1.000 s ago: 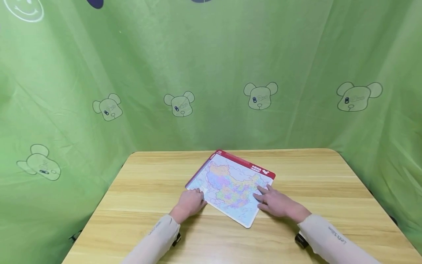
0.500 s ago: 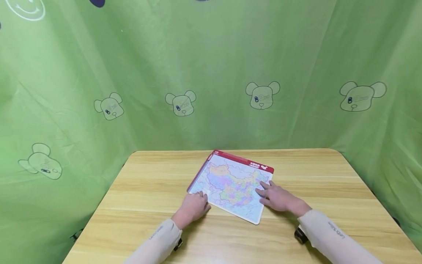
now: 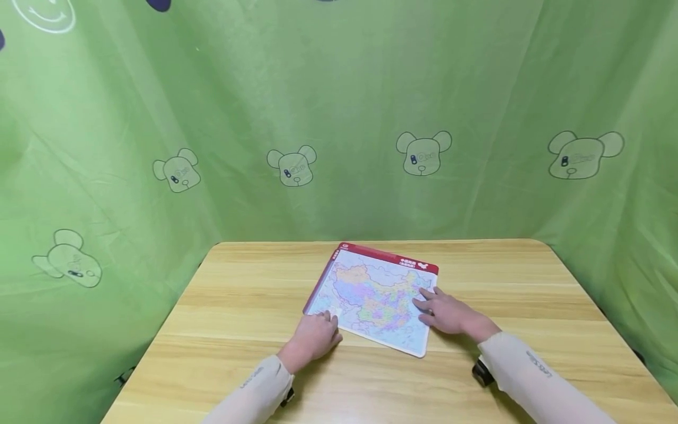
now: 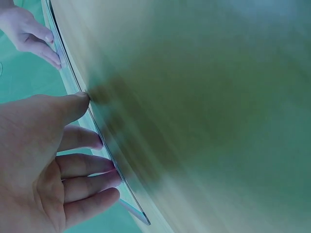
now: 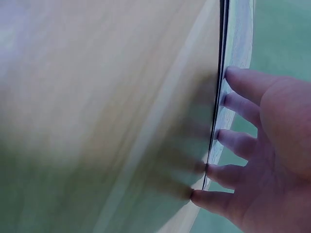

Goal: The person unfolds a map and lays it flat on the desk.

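A thin map board (image 3: pixel 384 294) with rounded corners and a red band along its far edge lies slightly turned on the table. It shows a coloured map of China. My left hand (image 3: pixel 316 337) rests at its near left corner, fingertips on the surface; in the left wrist view the thumb (image 4: pixel 77 104) meets the board's edge. My right hand (image 3: pixel 449 314) lies at the right side with spread fingers touching the printed face. Seen from the right wrist, the fingertips of the right hand (image 5: pixel 286 141) line up along the board's thin dark edge (image 5: pixel 222 43).
The board lies on a light wood-grain table (image 3: pixel 238 294) with rounded far corners. A green curtain (image 3: pixel 349 200) printed with bear heads hangs behind the table and on both sides. Dark wrist straps (image 3: pixel 482 373) show below the pale sleeves (image 3: pixel 535 374).
The map board has turned counterclockwise, its near corner swinging right and its red edge becoming more level. My left hand has shifted slightly right and nearer; my right hand has moved slightly away with the board.
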